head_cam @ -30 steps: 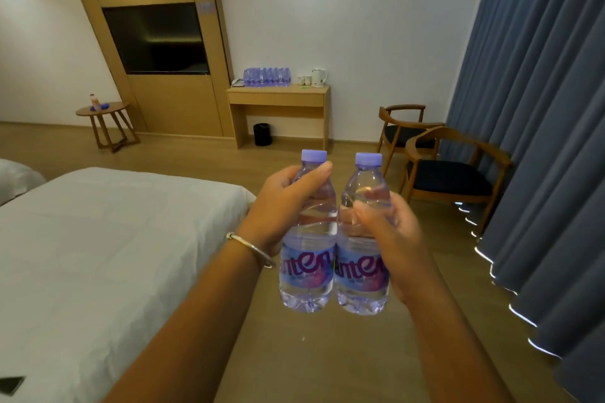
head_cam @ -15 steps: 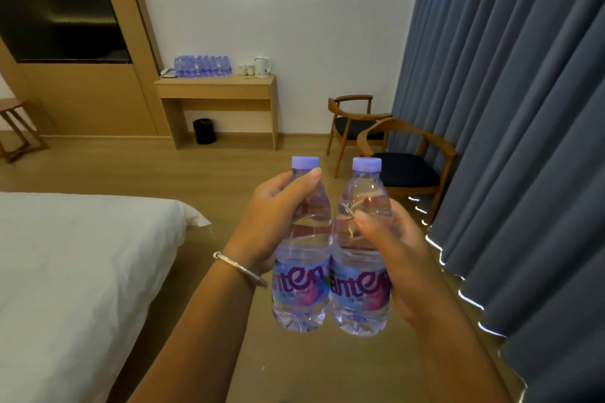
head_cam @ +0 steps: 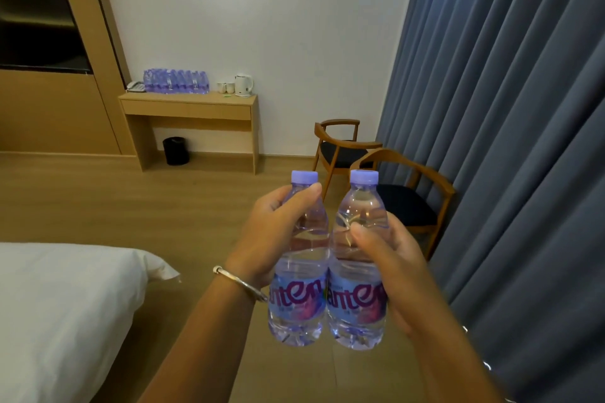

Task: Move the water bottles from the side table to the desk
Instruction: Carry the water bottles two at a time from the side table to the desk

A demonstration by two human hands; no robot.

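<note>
Head-height view forward, slightly down

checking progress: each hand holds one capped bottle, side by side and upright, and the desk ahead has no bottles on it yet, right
Not quite. The head view shows the desk already bears a row of bottles, beside a kettle. The rest holds: left hand and right hand each hold one capped bottle, left bottle and right bottle, side by side and upright.
</note>
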